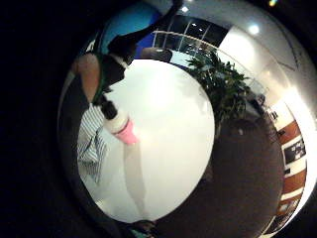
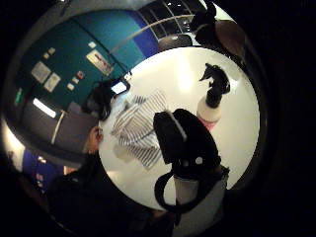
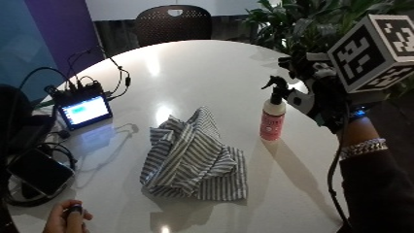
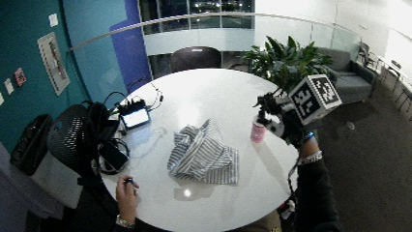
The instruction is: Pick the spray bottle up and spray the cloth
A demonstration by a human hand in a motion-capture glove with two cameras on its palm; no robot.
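I see the white spray bottle (image 3: 273, 119) with its pink label and black trigger head standing upright on the round white table (image 3: 194, 68), near the crumpled blue-and-white striped cloth (image 3: 194, 158) but apart from it. My black-gloved right hand (image 3: 326, 104) hovers just beside the bottle, on the side away from the cloth, not touching it. I cannot tell whether its fingers are open or curled.
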